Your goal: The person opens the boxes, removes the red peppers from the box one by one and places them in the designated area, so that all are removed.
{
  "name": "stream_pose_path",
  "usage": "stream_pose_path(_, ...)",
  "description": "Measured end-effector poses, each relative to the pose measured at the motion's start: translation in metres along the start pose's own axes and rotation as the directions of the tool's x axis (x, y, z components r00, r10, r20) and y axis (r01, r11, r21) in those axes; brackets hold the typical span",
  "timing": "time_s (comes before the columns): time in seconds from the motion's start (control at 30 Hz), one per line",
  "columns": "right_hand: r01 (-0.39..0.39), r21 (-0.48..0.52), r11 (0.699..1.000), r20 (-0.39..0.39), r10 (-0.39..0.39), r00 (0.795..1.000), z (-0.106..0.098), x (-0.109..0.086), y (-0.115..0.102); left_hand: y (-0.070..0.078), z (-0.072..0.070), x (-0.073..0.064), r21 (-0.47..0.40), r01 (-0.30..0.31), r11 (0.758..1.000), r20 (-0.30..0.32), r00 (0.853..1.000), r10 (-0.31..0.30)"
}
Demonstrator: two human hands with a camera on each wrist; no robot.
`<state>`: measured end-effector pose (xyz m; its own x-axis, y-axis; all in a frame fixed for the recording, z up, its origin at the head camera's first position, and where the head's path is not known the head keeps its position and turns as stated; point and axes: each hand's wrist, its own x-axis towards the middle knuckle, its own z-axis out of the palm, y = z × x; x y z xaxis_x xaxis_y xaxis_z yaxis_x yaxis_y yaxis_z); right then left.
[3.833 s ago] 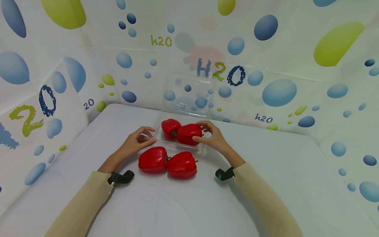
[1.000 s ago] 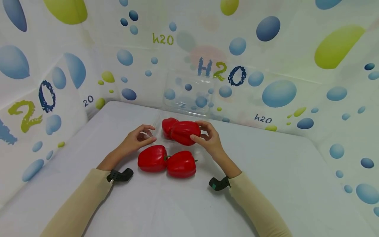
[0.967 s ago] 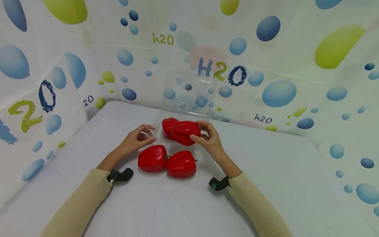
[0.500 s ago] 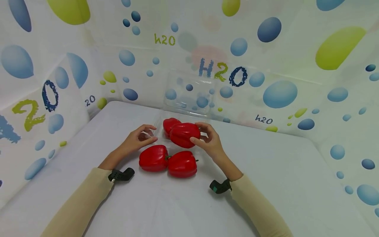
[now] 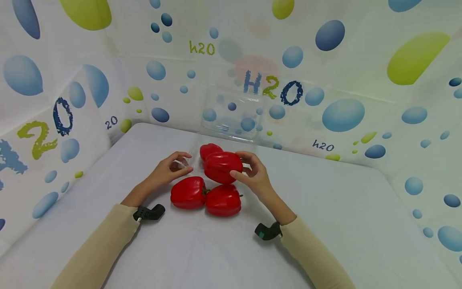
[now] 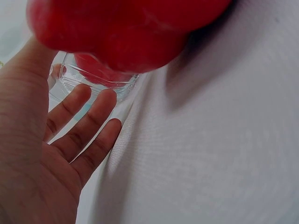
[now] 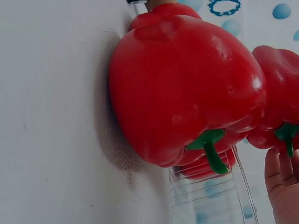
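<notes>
My right hand (image 5: 258,176) holds a red bell pepper (image 5: 223,165) between thumb and fingers, in front of the clear plastic clamshell container (image 5: 227,137). In the head view this pepper overlaps another red pepper (image 5: 210,151) in the container and the rear of one in front. In the right wrist view the held pepper (image 7: 280,88) shows its green stem over my fingertips. My left hand (image 5: 167,170) is at the container's left side, fingers extended with fingertips right at its wall (image 6: 93,77); its thumb is hidden in the left wrist view.
Two more red peppers lie side by side on the white tablecloth before the container, a left one (image 5: 187,193) and a right one (image 5: 223,201). The container's clear lid (image 5: 231,116) stands raised against the patterned backdrop (image 5: 353,60).
My right hand has taken the right-hand pepper up out of the container and brought it toward me and slightly left. The left hand stays at the container's side.
</notes>
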<state>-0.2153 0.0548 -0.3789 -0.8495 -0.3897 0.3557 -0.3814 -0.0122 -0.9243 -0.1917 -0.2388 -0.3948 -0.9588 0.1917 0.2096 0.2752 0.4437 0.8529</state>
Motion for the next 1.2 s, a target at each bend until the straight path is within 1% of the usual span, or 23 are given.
stream_pose_path(0.23,0.021,0.012,1.0,0.014,-0.022,1.0,0.004,-0.003,-0.001,0.002,0.0,0.0,-0.005,-0.014,1.0,0.0,1.0,0.014)
stream_pose_path(0.33,0.033,0.017,0.999,0.027,-0.033,0.999,0.005,-0.005,-0.001,0.004,0.0,-0.001,-0.002,-0.005,1.0,0.002,1.0,0.005)
stream_pose_path(0.43,0.042,0.019,0.999,0.034,-0.042,0.999,0.006,-0.006,-0.002,0.002,0.0,-0.001,0.007,0.004,1.0,0.002,1.0,-0.004)
stream_pose_path(0.53,0.043,0.012,0.999,0.032,-0.043,0.999,0.007,-0.007,-0.004,-0.005,0.0,0.002,0.005,0.002,1.0,0.001,1.0,-0.002)
stream_pose_path(0.7,0.048,0.008,0.999,0.038,-0.049,0.998,0.008,-0.009,-0.007,-0.029,0.003,0.01,-0.009,-0.007,1.0,-0.007,1.0,0.007)
stream_pose_path(0.77,0.053,0.01,0.999,0.046,-0.054,0.998,0.009,-0.009,-0.007,-0.036,0.003,0.012,-0.014,-0.011,1.0,-0.009,1.0,0.011)
stream_pose_path(0.97,0.068,0.011,0.998,0.074,-0.069,0.995,0.012,-0.011,-0.008,-0.04,0.003,0.014,-0.017,-0.032,0.999,-0.014,0.999,0.032)
stream_pose_path(1.2,0.098,0.01,0.995,0.101,-0.099,0.99,0.016,-0.012,-0.008,-0.04,0.003,0.014,-0.019,-0.033,0.999,-0.01,0.999,0.033)
